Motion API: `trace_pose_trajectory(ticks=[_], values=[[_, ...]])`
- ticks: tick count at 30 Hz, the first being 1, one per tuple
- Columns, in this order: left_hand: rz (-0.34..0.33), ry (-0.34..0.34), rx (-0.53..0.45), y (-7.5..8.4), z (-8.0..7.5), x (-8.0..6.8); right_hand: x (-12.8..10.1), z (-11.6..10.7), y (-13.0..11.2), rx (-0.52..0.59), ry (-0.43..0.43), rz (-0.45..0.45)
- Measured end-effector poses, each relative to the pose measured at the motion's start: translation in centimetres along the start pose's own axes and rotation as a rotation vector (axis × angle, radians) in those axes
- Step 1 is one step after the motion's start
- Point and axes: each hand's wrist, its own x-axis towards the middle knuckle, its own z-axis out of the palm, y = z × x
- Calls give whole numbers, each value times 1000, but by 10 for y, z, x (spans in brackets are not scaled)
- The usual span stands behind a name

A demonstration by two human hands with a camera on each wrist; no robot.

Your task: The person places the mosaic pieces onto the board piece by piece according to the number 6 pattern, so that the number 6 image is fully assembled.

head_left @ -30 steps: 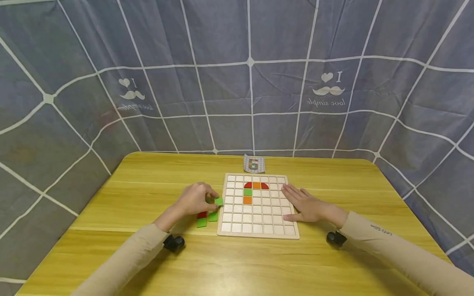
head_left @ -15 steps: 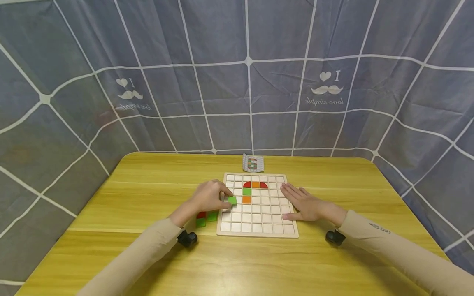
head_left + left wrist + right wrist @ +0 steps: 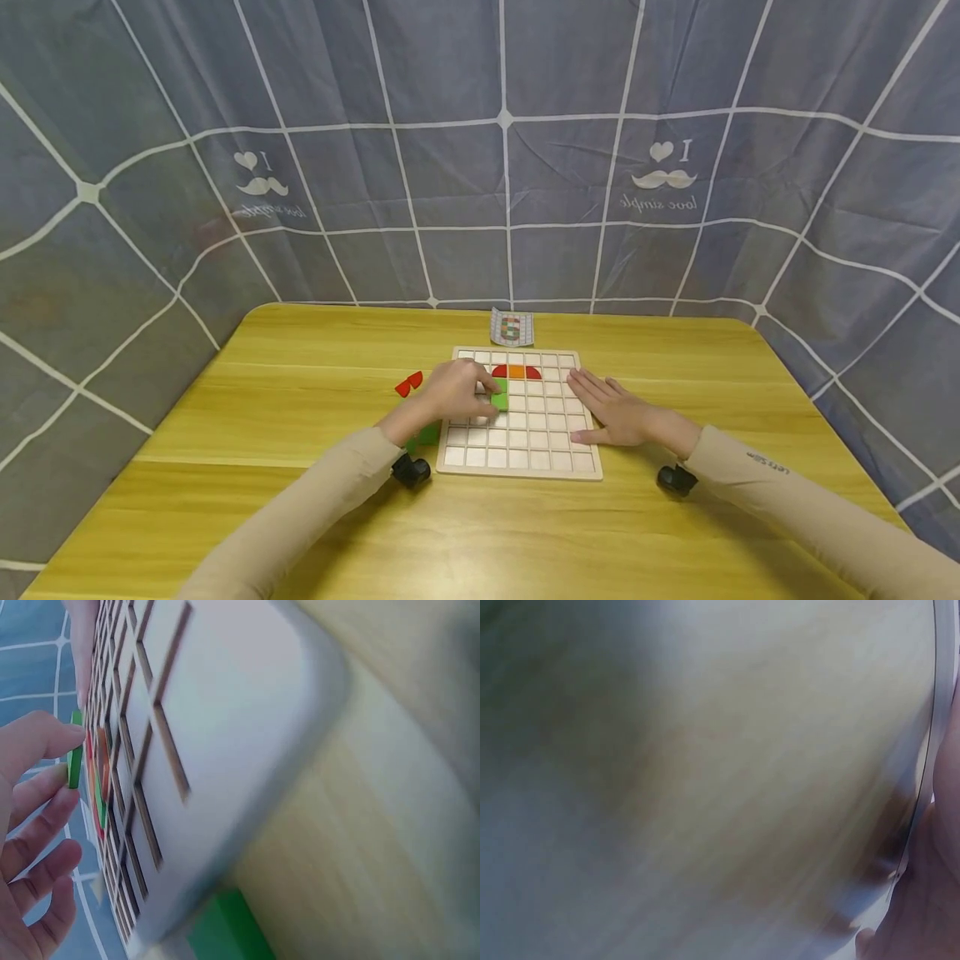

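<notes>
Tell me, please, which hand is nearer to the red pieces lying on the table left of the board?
Left. The left hand is just right of the red pieces; the right hand rests at the board's far side.

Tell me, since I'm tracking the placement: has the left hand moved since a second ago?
Yes. The left hand, pinching a green tile, moved rightward from the table beside the board onto its grid.

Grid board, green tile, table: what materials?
Board: pale unfinished-looking wood, matte, likely plywood. Green tile pinched by left hand: thin, flat, evenly painted, probably wood. Table: yellow wood-grain top with sheen, possibly laminate.
</notes>
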Motion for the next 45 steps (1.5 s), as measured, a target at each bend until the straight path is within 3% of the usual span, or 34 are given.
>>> trace_pose_trajectory(ticks=[6,15,45], values=[[-6,-41,-16,7,3,11,1,2,3,-6,4,-2],[-3,-44,-2,11,10,21,1,1,3,-8,8,-6],[-7,-95,6,16,11,24,2,6,9,-2,18,-11]])
